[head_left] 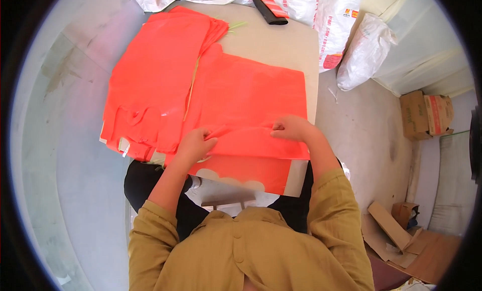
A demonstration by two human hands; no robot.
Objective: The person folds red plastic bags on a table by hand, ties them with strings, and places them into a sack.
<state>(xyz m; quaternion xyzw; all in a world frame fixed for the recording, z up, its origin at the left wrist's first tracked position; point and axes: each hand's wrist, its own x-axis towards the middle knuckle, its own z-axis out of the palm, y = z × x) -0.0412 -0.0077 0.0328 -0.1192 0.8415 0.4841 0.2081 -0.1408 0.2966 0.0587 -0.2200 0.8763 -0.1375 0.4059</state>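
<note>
A bright red, cloth-like sheet (pixel 256 90) lies over the table in front of me. Across its near part runs a raised fold, pinched at two places by my hands. My left hand (pixel 195 146) is closed on the fold at its left, thumb against fingers. Farther right, my right hand (pixel 292 129) grips the same fold, fingers curled in. Below the fold, another stretch of red material (pixel 273 171) reaches the near table edge, beside a scalloped pale edge. To the left, a thick pile of red pieces (pixel 155 70) overlaps the sheet, with loop-like strips at its near end.
The tan tabletop (pixel 296 37) shows at the back, with a black and red item (pixel 270 10) on it. White printed sacks (pixel 334 27) stand beyond, another sack (pixel 365 52) at the right. Cardboard boxes (pixel 427 115) and flattened cardboard (pixel 389 228) lie farther right.
</note>
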